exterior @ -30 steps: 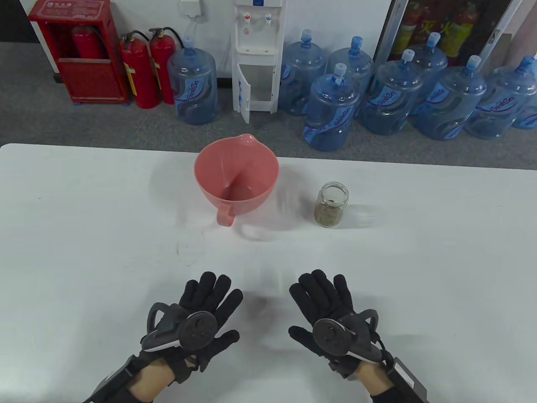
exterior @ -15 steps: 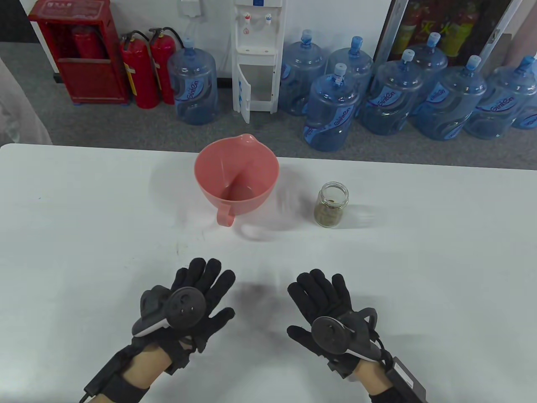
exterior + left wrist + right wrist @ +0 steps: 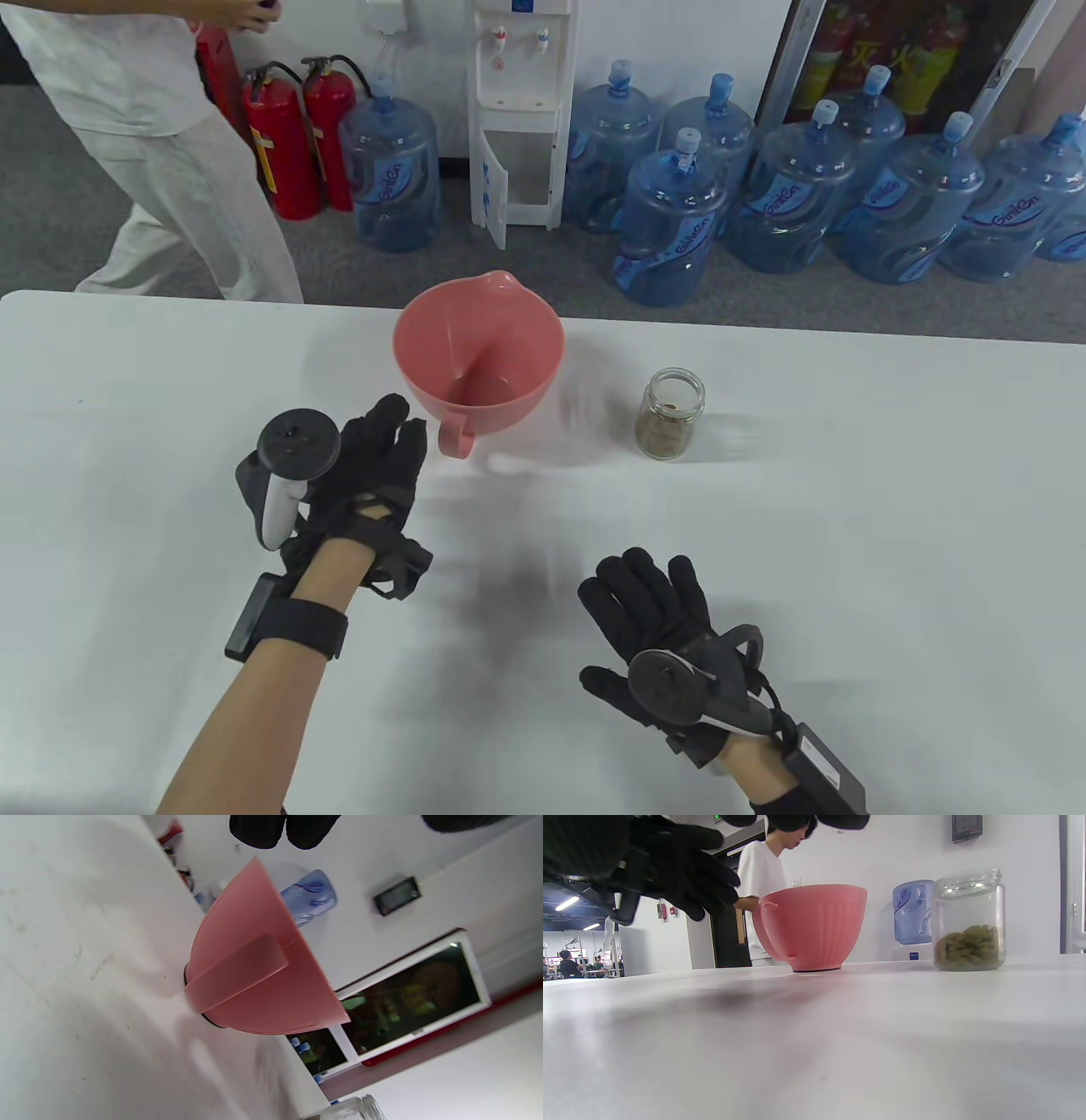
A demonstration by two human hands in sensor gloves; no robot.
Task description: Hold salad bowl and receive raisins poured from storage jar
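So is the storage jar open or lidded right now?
Open: the storage jar stands upright with a bare mouth, raisins visible low inside; no lid in view.

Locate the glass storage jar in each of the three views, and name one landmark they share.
Table view: storage jar stands right of centre, right of the pink salad bowl.
Left wrist view: only the storage jar's rim shows, at the bottom edge.
Right wrist view: storage jar stands upright at right.
Shared landmark: the salad bowl.

Left wrist view: left hand's fingertips (image 3: 258, 830) cut by top edge; storage jar (image 3: 348, 1109) only a rim sliver at bottom edge. Right wrist view: right hand's fingertips (image 3: 793, 821) cropped at top. Table view: person (image 3: 144, 127) beyond left hand cut off at top.
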